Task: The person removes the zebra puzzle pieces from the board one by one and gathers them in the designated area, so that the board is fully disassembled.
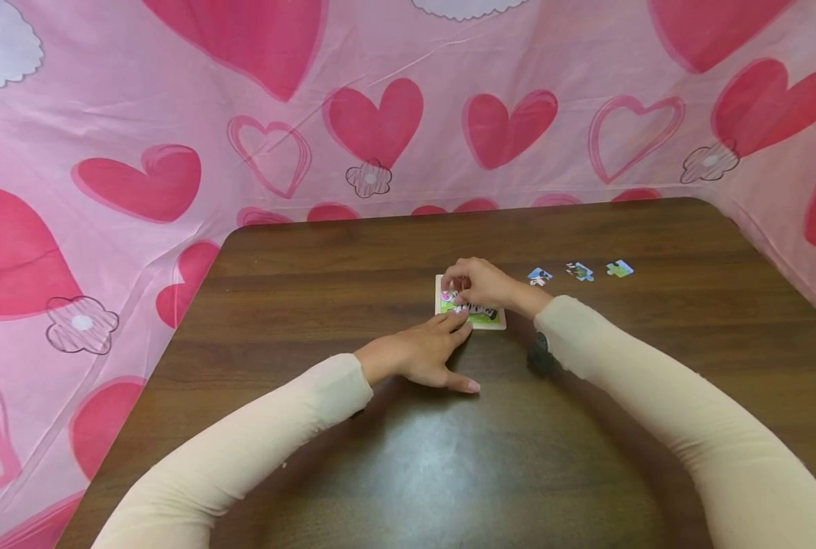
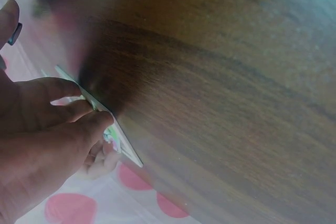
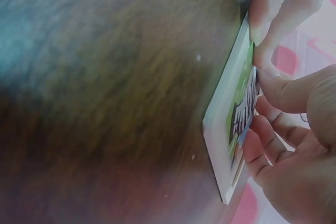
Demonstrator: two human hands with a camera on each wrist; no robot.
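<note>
1. Touching the pale-rimmed puzzle near frame centre: left hand, fingers straight.
2. Right hand curls over it; cannot tell whether pinching.
3. Knobbed pieces, right of centre, on wood-grained table.

Puzzle board: beneath the fingers, I see a cream border, green picture, black-and-white stripes.
Loose pieces: right of the fingers, I make out blue with white and black nearest, green with blue farthest.
Tabletop: around the fingers, dark brown, streaked wood grain.
Sleeves: behind the fingers, plain cream.
Backdrop: beyond the fingers, pink, patterned with red hearts and outlined flowers.
</note>
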